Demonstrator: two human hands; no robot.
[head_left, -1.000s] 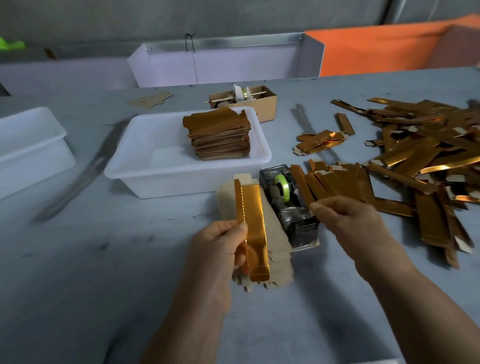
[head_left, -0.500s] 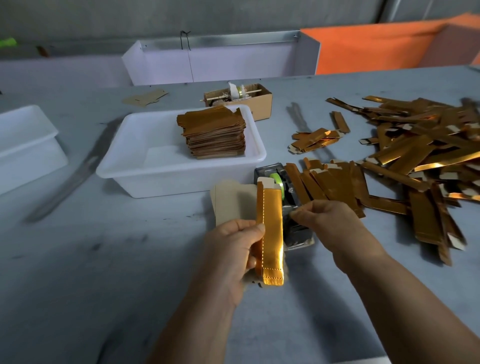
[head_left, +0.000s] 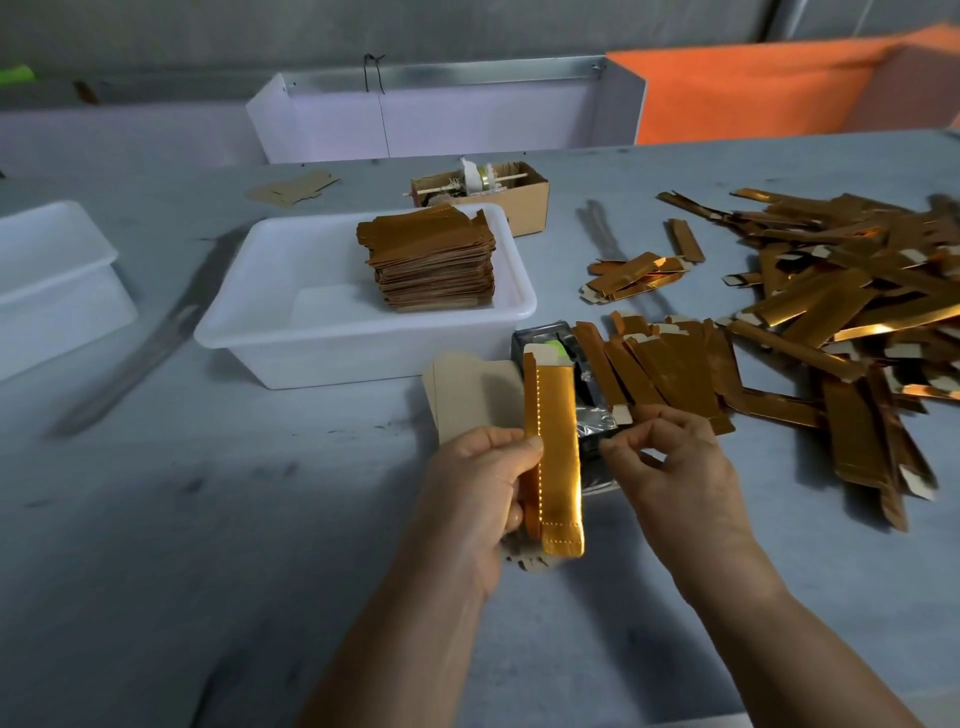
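My left hand (head_left: 475, 493) grips a long gold carton (head_left: 556, 447) by its left edge and holds it upright in front of a black tape dispenser (head_left: 592, 460) with a green roll (head_left: 560, 349). Just right of the carton, my right hand (head_left: 675, 467) has thumb and forefinger pinched together at the dispenser's near end, apparently on the tape end; the clear tape itself is hard to see. A beige flat blank (head_left: 467, 395) lies on the table under my left hand.
A white tub (head_left: 363, 338) holds a stack of gold blanks (head_left: 436, 265). Several folded gold cartons (head_left: 831, 312) are heaped at the right, and a row (head_left: 670, 374) lies beside the dispenser. A small cardboard box (head_left: 524, 202) and another white tub (head_left: 52, 280) stand further off.
My left hand carried the gold carton rightward, in front of the dispenser. My right hand drew in from the carton row to the dispenser's near end and its fingers pinched together.
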